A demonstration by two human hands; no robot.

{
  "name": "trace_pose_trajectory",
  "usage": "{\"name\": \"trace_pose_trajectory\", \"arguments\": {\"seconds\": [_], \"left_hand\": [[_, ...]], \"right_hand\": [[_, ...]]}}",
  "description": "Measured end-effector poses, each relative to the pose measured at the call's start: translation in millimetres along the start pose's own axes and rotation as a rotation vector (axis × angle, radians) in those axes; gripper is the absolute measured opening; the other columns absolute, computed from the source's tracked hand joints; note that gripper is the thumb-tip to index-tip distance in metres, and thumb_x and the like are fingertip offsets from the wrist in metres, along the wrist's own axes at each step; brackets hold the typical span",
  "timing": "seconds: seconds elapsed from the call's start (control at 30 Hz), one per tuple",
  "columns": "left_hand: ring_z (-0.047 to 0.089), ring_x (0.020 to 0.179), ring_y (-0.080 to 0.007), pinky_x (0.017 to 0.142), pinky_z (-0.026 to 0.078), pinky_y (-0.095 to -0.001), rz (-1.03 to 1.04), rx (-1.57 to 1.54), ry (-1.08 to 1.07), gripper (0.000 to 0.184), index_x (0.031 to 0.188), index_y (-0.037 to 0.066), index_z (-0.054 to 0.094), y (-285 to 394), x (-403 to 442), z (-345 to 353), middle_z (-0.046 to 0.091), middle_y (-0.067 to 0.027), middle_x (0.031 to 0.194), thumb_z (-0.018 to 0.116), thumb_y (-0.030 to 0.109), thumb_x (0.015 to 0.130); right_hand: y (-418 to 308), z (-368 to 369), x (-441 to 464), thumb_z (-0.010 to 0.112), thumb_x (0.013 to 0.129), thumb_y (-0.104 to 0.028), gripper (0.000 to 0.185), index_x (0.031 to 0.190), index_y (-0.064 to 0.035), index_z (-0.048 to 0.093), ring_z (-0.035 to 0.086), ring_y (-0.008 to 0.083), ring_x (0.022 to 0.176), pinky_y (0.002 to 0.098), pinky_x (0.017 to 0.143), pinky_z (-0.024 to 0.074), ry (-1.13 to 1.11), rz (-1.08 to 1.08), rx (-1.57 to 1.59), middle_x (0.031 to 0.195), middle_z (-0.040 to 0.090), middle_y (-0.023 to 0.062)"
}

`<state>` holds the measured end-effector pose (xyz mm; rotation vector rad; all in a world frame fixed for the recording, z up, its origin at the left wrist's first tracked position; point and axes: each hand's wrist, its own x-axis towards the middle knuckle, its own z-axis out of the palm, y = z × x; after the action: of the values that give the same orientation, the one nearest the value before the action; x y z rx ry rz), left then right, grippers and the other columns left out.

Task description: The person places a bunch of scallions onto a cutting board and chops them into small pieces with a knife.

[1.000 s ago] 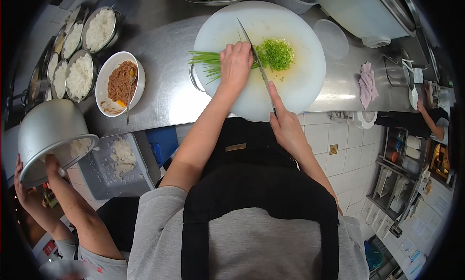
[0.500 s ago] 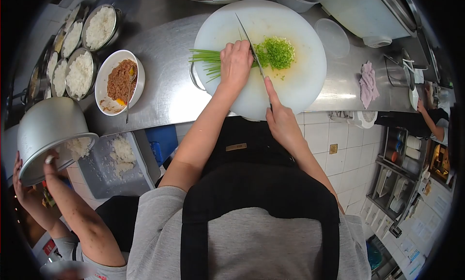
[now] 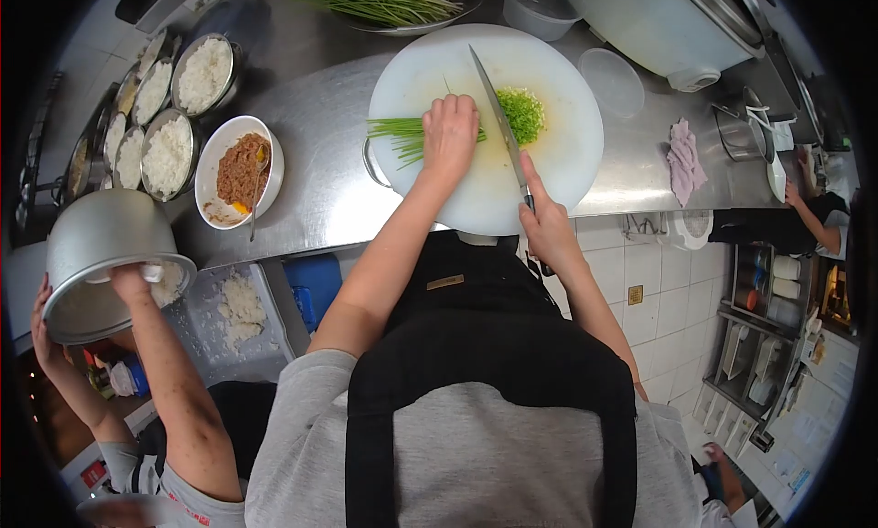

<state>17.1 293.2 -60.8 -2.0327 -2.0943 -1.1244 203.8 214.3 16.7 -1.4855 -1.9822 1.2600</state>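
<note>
Left hand (image 3: 452, 130) curled over thin green stalks (image 3: 396, 137), left side of round cutting board (image 3: 569, 149), worktop (image 3: 315, 176). Right hand (image 3: 551, 231) grips chef's knife (image 3: 502, 118), blade between stalks and chopped greens (image 3: 525, 115).

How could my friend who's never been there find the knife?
Find the steel counter, then the big round white cutting board on it. The knife slants over that board, held in the right hand. It's the long, pointed metal thing between the uncut green stalks and the chopped green pile.
</note>
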Motion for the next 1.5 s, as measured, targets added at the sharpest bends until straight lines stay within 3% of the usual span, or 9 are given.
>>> {"name": "trace_pose_trajectory", "arguments": {"seconds": [0.4, 0.47, 0.57, 0.7, 0.8, 0.87, 1.07, 1.17, 1.5], "left_hand": [[0.056, 0.092, -0.0306, 0.083, 0.041, -0.0446, 0.06, -0.047, -0.091, 0.017, 0.094, 0.009, 0.066, 1, 26, -11, 0.063, -0.0078, 0.092, 0.054, 0.02, 0.096], [0.057, 0.09, -0.0302, 0.082, 0.041, -0.0432, 0.09, -0.088, -0.068, 0.016, 0.093, 0.009, 0.067, -5, 27, -16, 0.064, -0.0078, 0.09, 0.055, 0.019, 0.096], [0.057, 0.091, -0.0312, 0.083, 0.042, -0.0428, 0.014, -0.275, -0.152, 0.017, 0.093, 0.006, 0.067, -14, 30, -22, 0.066, -0.01, 0.09, 0.056, 0.019, 0.095], [0.057, 0.088, -0.0316, 0.08, 0.044, -0.042, 0.025, -0.411, -0.26, 0.017, 0.091, 0.004, 0.066, -35, 34, -16, 0.065, -0.0112, 0.089, 0.057, 0.019, 0.094], [0.057, 0.08, -0.0312, 0.074, 0.046, -0.0382, 0.037, -0.56, -0.206, 0.02, 0.088, 0.002, 0.062, -43, 45, -13, 0.063, -0.0131, 0.083, 0.057, 0.02, 0.095], [0.055, 0.073, -0.0171, 0.071, 0.045, -0.0294, -0.136, -0.748, -0.163, 0.028, 0.089, -0.002, 0.057, -42, 52, -24, 0.057, -0.0072, 0.077, 0.052, 0.022, 0.101], [0.057, 0.071, -0.0197, 0.066, 0.047, -0.0351, -0.12, -0.24, -0.112, 0.022, 0.09, 0.003, 0.056, -1, 50, -70, 0.055, -0.0111, 0.077, 0.056, 0.022, 0.099], [0.059, 0.084, -0.0294, 0.071, 0.045, -0.042, 0.146, 0.002, -0.125, 0.016, 0.088, 0.006, 0.059, 3, 26, -37, 0.061, -0.0114, 0.088, 0.065, 0.022, 0.09], [0.055, 0.096, -0.0281, 0.083, 0.04, -0.0397, 0.14, -0.165, -0.066, 0.011, 0.096, 0.009, 0.067, -4, 13, -42, 0.062, -0.0063, 0.098, 0.066, 0.015, 0.087]], "right_hand": [[12, -5, 9, 0.047, 0.088, -0.004, 0.078, 0.156, -0.0263, 0.016, 0.061, 0.0512, 0.095, 0.0542, 0.087, 0.0437, -0.015, 0.039, -0.025, 0.097, 0.063, 0.036], [25, 3, 11, 0.045, 0.09, -0.004, 0.076, 0.156, -0.0273, 0.017, 0.067, 0.0353, 0.069, 0.0445, 0.078, 0.0518, 0.069, -0.114, -0.166, 0.1, 0.066, 0.0317], [28, 3, 13, 0.045, 0.09, -0.004, 0.077, 0.156, -0.0272, 0.015, 0.066, 0.0349, 0.068, 0.0446, 0.076, 0.0522, 0.067, -0.127, -0.154, 0.102, 0.065, 0.0319], [11, -8, 9, 0.044, 0.089, -0.003, 0.077, 0.156, -0.027, 0.015, 0.065, 0.0348, 0.066, 0.0447, 0.075, 0.0527, -0.033, 0.019, -0.05, 0.1, 0.066, 0.0314], [8, -12, 8, 0.047, 0.087, -0.006, 0.079, 0.156, -0.0254, 0.013, 0.062, 0.0505, 0.09, 0.0545, 0.085, 0.0448, -0.042, 0.026, -0.002, 0.093, 0.063, 0.0354], [9, -13, 6, 0.046, 0.087, -0.005, 0.079, 0.156, -0.0238, 0.013, 0.063, 0.0486, 0.086, 0.0538, 0.082, 0.0461, -0.061, 0.002, -0.001, 0.089, 0.064, 0.0341], [27, -4, 12, 0.046, 0.086, -0.003, 0.079, 0.156, -0.0224, 0.015, 0.063, 0.0452, 0.076, 0.053, 0.076, 0.0472, 0.01, -0.091, -0.079, 0.078, 0.063, 0.0296], [25, -6, 12, 0.046, 0.086, -0.003, 0.079, 0.156, -0.0221, 0.015, 0.063, 0.0456, 0.076, 0.0531, 0.077, 0.0472, -0.013, -0.062, -0.068, 0.079, 0.063, 0.0296], [22, -7, 12, 0.046, 0.086, -0.003, 0.08, 0.156, -0.0224, 0.014, 0.063, 0.0459, 0.079, 0.0527, 0.077, 0.0477, -0.02, -0.067, -0.103, 0.082, 0.064, 0.0298]]}}
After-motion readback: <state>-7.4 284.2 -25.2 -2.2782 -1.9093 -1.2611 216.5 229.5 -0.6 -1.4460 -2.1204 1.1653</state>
